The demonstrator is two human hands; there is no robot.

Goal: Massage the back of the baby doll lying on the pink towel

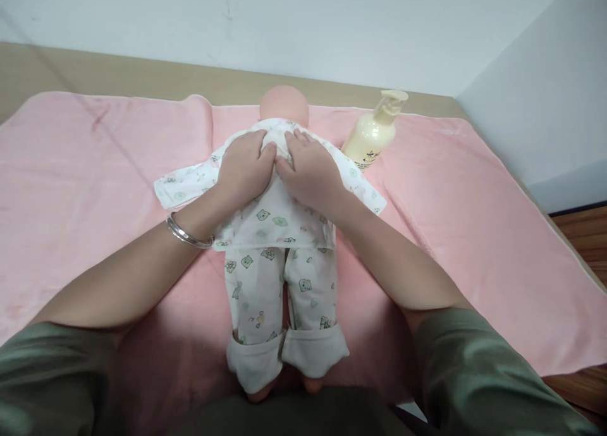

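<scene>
A baby doll (284,106) lies face down, its smooth head pointing away from me and its feet toward me. It wears a white printed top (279,224) with the sleeves spread out, and matching trousers (258,290) with turned-up cuffs. My left hand (247,164) rests flat on the left side of the doll's upper back, a silver bangle on that wrist. On the right side of the upper back lies my right hand (310,170), fingers extended. The two thumbs nearly meet at the middle. Neither hand grips anything visible.
A pink blanket (474,234) lies under the doll on a wooden surface (142,72). A cream pump bottle (374,133) stands on it, right of the doll's head. White walls rise behind and at the right. Brown wood (583,234) shows at the right edge.
</scene>
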